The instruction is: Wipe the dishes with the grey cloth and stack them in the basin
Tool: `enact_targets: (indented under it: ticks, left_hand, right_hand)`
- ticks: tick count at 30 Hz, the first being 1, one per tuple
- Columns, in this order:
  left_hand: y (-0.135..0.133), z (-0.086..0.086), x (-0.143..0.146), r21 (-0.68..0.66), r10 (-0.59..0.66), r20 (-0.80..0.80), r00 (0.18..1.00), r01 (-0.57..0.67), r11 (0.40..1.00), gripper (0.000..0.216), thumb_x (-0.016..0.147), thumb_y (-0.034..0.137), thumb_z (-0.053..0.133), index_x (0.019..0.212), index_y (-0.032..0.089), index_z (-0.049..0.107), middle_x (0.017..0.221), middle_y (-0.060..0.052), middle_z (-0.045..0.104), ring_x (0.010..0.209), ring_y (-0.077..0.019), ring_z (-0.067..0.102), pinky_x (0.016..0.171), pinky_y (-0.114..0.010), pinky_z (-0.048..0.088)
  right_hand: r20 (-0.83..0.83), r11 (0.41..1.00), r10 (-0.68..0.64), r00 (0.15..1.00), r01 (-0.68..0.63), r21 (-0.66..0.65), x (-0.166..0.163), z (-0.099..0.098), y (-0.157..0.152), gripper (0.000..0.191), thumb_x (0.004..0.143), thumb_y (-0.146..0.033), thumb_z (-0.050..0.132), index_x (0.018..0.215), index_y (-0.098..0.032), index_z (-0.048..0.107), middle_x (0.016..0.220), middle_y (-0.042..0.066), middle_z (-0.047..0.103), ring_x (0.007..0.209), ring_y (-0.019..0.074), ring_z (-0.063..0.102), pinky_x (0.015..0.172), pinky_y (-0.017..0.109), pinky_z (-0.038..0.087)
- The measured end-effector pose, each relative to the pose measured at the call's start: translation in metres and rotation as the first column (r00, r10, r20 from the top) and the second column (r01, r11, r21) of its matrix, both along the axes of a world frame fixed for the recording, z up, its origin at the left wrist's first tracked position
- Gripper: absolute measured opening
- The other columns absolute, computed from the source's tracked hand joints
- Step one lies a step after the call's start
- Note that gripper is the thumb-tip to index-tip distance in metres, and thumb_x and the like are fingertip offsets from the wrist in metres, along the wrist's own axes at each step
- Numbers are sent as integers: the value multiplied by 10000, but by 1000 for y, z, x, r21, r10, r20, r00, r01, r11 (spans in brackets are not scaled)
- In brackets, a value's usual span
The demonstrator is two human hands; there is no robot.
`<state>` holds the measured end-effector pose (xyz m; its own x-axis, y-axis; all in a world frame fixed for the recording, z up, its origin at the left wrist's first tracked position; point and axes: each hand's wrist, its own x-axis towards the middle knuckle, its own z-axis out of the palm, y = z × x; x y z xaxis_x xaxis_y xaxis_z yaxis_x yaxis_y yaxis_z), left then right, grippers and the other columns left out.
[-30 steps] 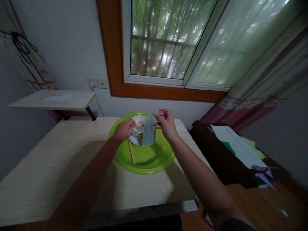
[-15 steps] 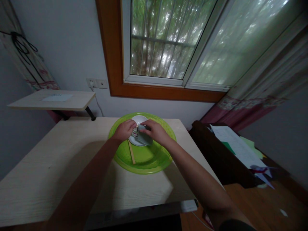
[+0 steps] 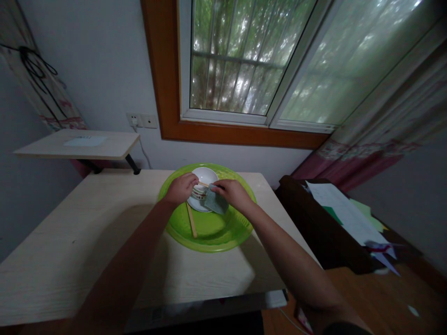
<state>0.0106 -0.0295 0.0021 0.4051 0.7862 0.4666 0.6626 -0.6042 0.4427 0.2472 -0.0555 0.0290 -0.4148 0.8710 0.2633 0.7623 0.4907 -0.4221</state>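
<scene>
My left hand (image 3: 182, 187) is closed on one end of a thin wooden chopstick (image 3: 203, 184), held level over a stack of white bowls (image 3: 205, 173). Pinched in my right hand (image 3: 234, 193) is a grey-green cloth (image 3: 215, 202), which meets the chopstick's other end and hangs down over the plate edge. Beneath the bowls is a white plate (image 3: 196, 206), all inside a bright green basin (image 3: 209, 243). A second chopstick (image 3: 192, 221) leans from the plate down to the basin floor, just below my left hand.
The basin stands on a pale wooden desk (image 3: 115, 260). A small raised shelf (image 3: 115, 146) is at the back left, bearing a paper sheet (image 3: 85, 141). To the right is a dark brown piece of furniture (image 3: 296, 204) with papers (image 3: 344, 209) on it. A window is behind.
My right hand has moved a little right and closed its fingers on the cloth, drawing it away from my left hand. The chopstick between the hands now shows, as do the bowls.
</scene>
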Motion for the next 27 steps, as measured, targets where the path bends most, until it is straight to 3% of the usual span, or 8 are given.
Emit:
enact_targets:
  ticks: [12,27]
  left_hand:
    - [3,-1,-2,-1,10,50,999,-10,1000,207,937,229,442,852,192,627,906,-65,658,876,-208,589,794,-329,440]
    - [5,-5,-2,29,-105,24,994,105,994,259,977,306,417,891,184,628,907,-68,652,874,-203,589,800,-324,453]
  right_hand:
    - [-87,987,-59,994,45,-157,55,-2,-3,182,891,-341,671,946,-211,787,903,39,776,783,186,680,690,268,445]
    - [-260,946,-59,964,-29,-322,39,1,-1,292,800,-425,688,879,-154,765,801,35,727,695,160,599,617,253,401]
